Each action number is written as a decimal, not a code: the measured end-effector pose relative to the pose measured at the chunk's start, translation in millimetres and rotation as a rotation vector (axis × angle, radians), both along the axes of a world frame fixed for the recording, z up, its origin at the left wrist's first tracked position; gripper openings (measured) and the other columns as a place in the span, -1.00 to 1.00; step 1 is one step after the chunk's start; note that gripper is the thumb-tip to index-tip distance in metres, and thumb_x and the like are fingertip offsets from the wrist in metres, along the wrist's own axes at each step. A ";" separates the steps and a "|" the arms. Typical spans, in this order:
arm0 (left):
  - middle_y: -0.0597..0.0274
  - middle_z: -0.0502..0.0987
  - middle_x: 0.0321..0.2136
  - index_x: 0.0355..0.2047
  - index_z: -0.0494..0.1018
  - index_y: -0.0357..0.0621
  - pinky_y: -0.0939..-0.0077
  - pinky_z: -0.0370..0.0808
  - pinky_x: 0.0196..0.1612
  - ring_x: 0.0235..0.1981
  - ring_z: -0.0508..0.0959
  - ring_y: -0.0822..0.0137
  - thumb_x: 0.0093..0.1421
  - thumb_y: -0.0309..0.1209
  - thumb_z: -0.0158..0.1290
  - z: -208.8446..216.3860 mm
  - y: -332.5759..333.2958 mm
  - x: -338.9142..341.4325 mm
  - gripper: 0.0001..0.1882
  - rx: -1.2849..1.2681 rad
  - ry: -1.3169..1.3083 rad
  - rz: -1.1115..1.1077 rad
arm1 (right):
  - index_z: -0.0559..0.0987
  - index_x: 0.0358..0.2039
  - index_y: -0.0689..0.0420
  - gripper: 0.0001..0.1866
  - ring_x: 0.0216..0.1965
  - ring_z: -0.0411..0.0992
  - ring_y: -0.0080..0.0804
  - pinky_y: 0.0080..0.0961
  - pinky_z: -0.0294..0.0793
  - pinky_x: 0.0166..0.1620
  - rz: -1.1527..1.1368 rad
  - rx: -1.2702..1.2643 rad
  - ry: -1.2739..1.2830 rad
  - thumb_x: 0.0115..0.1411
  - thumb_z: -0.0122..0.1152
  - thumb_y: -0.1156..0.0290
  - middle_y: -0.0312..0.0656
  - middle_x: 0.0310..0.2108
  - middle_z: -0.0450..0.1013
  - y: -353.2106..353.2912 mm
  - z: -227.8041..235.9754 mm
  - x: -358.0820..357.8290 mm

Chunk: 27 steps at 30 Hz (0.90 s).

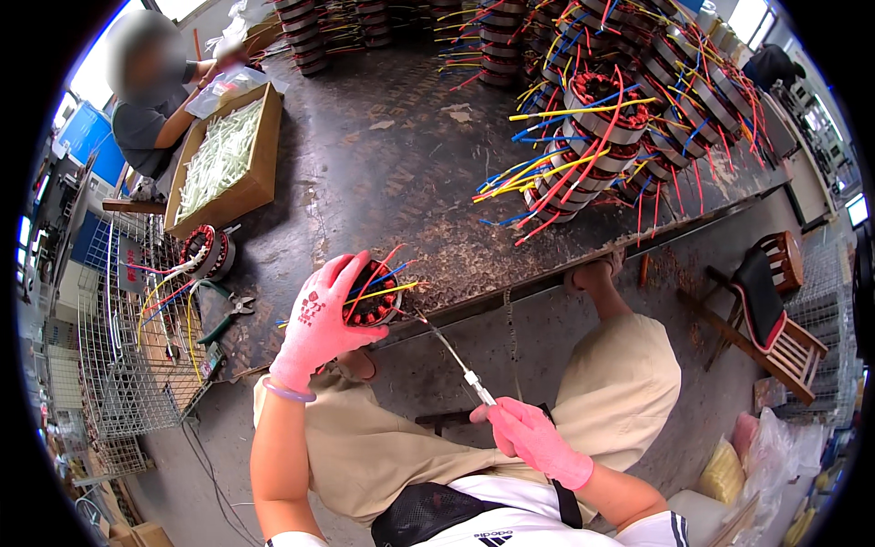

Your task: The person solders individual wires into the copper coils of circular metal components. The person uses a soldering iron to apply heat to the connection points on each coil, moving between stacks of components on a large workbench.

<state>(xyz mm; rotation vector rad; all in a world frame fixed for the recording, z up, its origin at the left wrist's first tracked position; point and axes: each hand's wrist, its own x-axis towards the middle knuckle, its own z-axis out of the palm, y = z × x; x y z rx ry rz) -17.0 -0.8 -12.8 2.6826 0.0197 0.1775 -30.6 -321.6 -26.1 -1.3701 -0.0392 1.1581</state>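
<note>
Slim tool (470, 377), diagonal, tip toward stator (372, 314)

My left hand (324, 319) is gloved pink, a red print (312, 307) across its back; my right hand (533, 439) is pink too. Against my left fingers, the wound core (372, 313) shows red inside, with red, blue and yellow leads (381, 291). The tool (470, 376) in my right fingers is silver and white.

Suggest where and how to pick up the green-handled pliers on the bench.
The grip would probably work best around both green handles, coming from above: the pliers lie on the bench top with handles splayed apart to the left and metal head pointing right.
</note>
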 end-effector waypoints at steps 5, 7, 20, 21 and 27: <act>-0.02 0.34 0.07 0.18 0.26 -0.18 0.20 0.33 0.14 0.08 0.38 -0.05 -0.32 -0.29 0.39 -1.3 0.1 2.2 -0.03 0.013 -0.009 -0.017 | 0.50 -0.13 0.27 -0.66 -0.66 0.08 -0.74 -0.72 0.02 -0.57 -0.047 0.029 0.067 0.37 -0.08 0.24 -0.43 -0.72 0.20 0.8 -1.1 -1.2; -0.01 0.35 0.07 0.18 0.25 -0.19 0.20 0.34 0.14 0.08 0.38 -0.05 -0.32 -0.30 0.39 -0.7 -1.0 1.8 -0.02 0.021 -0.008 -0.013 | 0.50 -0.15 0.25 -0.66 -0.64 0.11 -0.72 -0.69 0.09 -0.55 -0.022 -0.004 0.063 0.37 -0.12 0.24 -0.40 -0.70 0.21 -0.1 3.2 1.1; -0.01 0.36 0.05 0.18 0.24 -0.20 0.22 0.35 0.13 0.06 0.39 -0.03 -0.35 -0.34 0.40 -3.0 -0.3 2.8 0.00 0.018 -0.032 -0.034 | 0.53 -0.17 0.21 -0.67 -0.70 0.06 -0.75 -0.69 -0.01 -0.62 -0.037 -0.005 0.019 0.38 -0.10 0.22 -0.42 -0.74 0.23 3.2 4.9 0.8; -0.01 0.36 0.05 0.18 0.25 -0.20 0.23 0.35 0.13 0.06 0.39 -0.03 -0.35 -0.34 0.40 -3.1 -0.3 2.7 0.00 0.020 -0.032 -0.034 | 0.52 -0.19 0.23 -0.67 -0.68 0.08 -0.73 -0.68 0.03 -0.60 -0.030 -0.016 0.022 0.37 -0.11 0.24 -0.41 -0.73 0.21 3.0 5.8 1.2; -0.02 0.36 0.05 0.18 0.25 -0.21 0.23 0.35 0.13 0.07 0.39 -0.03 -0.36 -0.34 0.40 -2.6 -0.5 2.8 -0.01 0.027 -0.029 -0.030 | 0.51 -0.22 0.25 -0.69 -0.65 0.13 -0.70 -0.66 0.12 -0.56 -0.022 -0.024 0.036 0.36 -0.12 0.29 -0.40 -0.69 0.18 1.5 7.0 1.9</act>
